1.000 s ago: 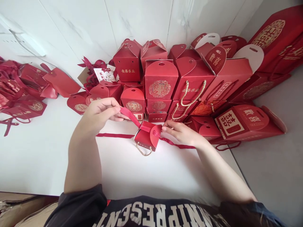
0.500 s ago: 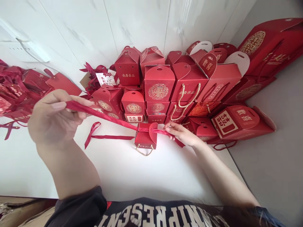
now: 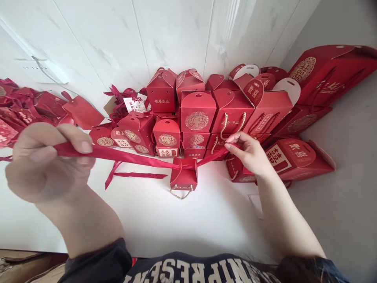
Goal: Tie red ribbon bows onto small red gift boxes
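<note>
Left hand (image 3: 50, 165) and right hand (image 3: 249, 153) each pinch a red ribbon (image 3: 132, 156), drawn nearly straight across the top of a small red box (image 3: 184, 179). Box sits on the white counter (image 3: 165, 222), rope handle (image 3: 180, 195) toward the person. Loose ribbon (image 3: 141, 175) lies to its left; stacked boxes (image 3: 198, 112) behind.

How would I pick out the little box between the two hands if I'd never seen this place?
On the white table, find the stacked boxes. In front of them, between the left hand and the right hand, sits a small red box, its rope handle on the near side. Unlike its neighbours, it has a ribbon stretched from its top to both hands.
</note>
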{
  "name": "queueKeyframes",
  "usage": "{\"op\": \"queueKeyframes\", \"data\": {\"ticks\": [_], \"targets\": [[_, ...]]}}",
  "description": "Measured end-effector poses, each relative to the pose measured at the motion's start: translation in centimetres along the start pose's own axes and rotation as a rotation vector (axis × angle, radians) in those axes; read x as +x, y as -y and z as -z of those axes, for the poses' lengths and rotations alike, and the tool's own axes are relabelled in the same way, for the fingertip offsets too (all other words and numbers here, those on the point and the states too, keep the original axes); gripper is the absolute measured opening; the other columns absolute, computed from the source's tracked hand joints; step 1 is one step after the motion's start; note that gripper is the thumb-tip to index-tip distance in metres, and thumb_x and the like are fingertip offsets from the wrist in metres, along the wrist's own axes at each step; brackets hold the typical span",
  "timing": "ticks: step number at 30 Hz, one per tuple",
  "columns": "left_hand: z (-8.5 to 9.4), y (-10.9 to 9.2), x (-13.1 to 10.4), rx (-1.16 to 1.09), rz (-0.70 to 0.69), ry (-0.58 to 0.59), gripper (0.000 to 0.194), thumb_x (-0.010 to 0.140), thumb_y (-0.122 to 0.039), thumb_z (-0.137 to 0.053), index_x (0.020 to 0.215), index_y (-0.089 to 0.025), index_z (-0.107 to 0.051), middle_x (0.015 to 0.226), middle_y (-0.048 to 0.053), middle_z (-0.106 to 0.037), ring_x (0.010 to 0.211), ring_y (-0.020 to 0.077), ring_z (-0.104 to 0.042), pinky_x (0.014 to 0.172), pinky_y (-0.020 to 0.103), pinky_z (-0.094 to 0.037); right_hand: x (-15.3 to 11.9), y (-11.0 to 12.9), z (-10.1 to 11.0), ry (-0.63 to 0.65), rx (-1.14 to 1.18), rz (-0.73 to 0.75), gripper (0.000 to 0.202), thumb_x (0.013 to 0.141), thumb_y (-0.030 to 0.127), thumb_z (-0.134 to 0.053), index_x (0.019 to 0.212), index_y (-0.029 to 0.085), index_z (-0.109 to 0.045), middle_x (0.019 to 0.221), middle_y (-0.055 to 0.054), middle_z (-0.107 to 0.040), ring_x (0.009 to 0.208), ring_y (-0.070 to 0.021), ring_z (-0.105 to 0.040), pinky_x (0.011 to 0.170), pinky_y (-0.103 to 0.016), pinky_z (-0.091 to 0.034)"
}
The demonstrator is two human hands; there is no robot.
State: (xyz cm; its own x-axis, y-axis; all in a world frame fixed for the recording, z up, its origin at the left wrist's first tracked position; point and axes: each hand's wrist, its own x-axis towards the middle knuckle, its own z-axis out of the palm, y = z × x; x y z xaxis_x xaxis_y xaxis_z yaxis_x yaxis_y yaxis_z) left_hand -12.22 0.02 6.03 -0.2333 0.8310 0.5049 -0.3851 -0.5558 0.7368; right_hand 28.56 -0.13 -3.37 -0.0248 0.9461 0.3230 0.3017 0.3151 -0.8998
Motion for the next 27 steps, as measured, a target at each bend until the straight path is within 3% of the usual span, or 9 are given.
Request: {"op": "queueKeyframes", "data": {"ticks": [2,3,5,7,9,14,18,22,27], "targets": [[-2.4,-0.1,-0.7,0.09,-0.096,0.269,0.033,0.067,-0.029,-0.068,0.044,-0.015,-0.048,0.045,0.001,-0.051,0.034,0.0087,-0.047,0.022,0.015,-0.028,1.0,1.3,0.2,-0.126,-0.039,0.091,0.018,0.079,0.032,-0.074,0.087,0.021,-0.062,0.087,-0.002,-0.063,0.081,-0.016,-0.06,0.076,-0.031,-0.049],[-3.7,-0.3,-1.1,0.104,-0.116,0.337,0.028,0.065,-0.029,-0.073,0.048,-0.015,-0.055,0.048,0.003,-0.056,0.035,0.0108,-0.05,0.022,0.018,-0.032,1.4,1.9,0.2,-0.172,-0.031,0.131,0.02,0.077,0.032,-0.077,0.087,0.022,-0.062,0.086,-0.001,-0.063,0.077,-0.0157,-0.06,0.073,-0.031,-0.05],[-6.4,-0.6,-2.0,0.155,-0.11,0.434,0.018,0.067,-0.026,-0.076,0.058,-0.015,-0.065,0.059,0.004,-0.066,0.036,0.0117,-0.053,0.026,0.022,-0.042,2.2,3.3,-0.2,-0.213,0.019,0.196,0.025,0.074,0.033,-0.08,0.088,0.023,-0.063,0.082,-0.001,-0.062,0.07,-0.0148,-0.059,0.066,-0.031,-0.051],[-8.6,-0.7,-2.8,0.208,-0.11,0.453,0.014,0.075,-0.026,-0.074,0.068,-0.014,-0.07,0.069,0.006,-0.07,0.046,0.0127,-0.061,0.036,0.023,-0.051,2.7,4.6,-0.9,-0.194,0.079,0.236,0.03,0.072,0.036,-0.082,0.092,0.025,-0.062,0.077,0.001,-0.061,0.065,-0.0145,-0.058,0.063,-0.031,-0.053],[-10.2,-0.6,-3.4,0.277,-0.054,0.584,0.006,0.077,-0.022,-0.074,0.079,-0.016,-0.074,0.079,0.007,-0.072,0.059,0.0153,-0.068,0.048,0.024,-0.058,2.9,5.7,-1.8,-0.162,0.136,0.259,0.034,0.072,0.039,-0.082,0.095,0.026,-0.06,0.074,0.002,-0.06,0.066,-0.0147,-0.06,0.065,-0.031,-0.055],[-13.0,0.9,-4.3,0.5,0.12,0.531,0.019,0.074,-0.021,-0.079,0.09,-0.025,-0.069,0.075,0.0,-0.074,0.063,0.0157,-0.07,0.048,0.023,-0.056,2.3,7.9,-3.1,-0.216,0.178,0.332,0.035,0.08,0.038,-0.076,0.108,0.028,-0.057,0.08,0.001,-0.064,0.076,-0.0162,-0.066,0.073,-0.032,-0.056],[-14.7,2.9,-4.5,0.583,0.174,0.493,0.02,0.072,-0.029,-0.081,0.088,-0.021,-0.071,0.075,0.001,-0.075,0.066,0.0168,-0.069,0.061,0.03,-0.059,0.8,8.9,-3.5,-0.167,0.174,0.313,0.015,0.083,0.033,-0.073,0.092,0.025,-0.064,0.079,-0.001,-0.066,0.07,-0.0152,-0.064,0.065,-0.03,-0.055],[-15.6,5.0,-4.7,0.555,0.137,0.476,0.017,0.073,-0.033,-0.079,0.075,-0.019,-0.071,0.074,0.002,-0.072,0.066,0.0168,-0.067,0.06,0.031,-0.056,-0.7,8.8,-3.8,-0.098,0.207,0.226,0.009,0.085,0.031,-0.072,0.083,0.023,-0.068,0.077,-0.001,-0.068,0.066,-0.0141,-0.062,0.062,-0.028,-0.054],[-15.8,6.1,-4.6,0.504,0.208,0.545,0.026,0.068,-0.034,-0.082,0.079,-0.02,-0.063,0.067,-0.001,-0.064,0.058,0.0119,-0.06,0.052,0.026,-0.049,-1.5,8.1,-3.6,0.014,0.251,0.154,0.011,0.086,0.033,-0.069,0.085,0.022,-0.07,0.079,-0.001,-0.07,0.069,-0.0146,-0.064,0.065,-0.029,-0.056]]}}
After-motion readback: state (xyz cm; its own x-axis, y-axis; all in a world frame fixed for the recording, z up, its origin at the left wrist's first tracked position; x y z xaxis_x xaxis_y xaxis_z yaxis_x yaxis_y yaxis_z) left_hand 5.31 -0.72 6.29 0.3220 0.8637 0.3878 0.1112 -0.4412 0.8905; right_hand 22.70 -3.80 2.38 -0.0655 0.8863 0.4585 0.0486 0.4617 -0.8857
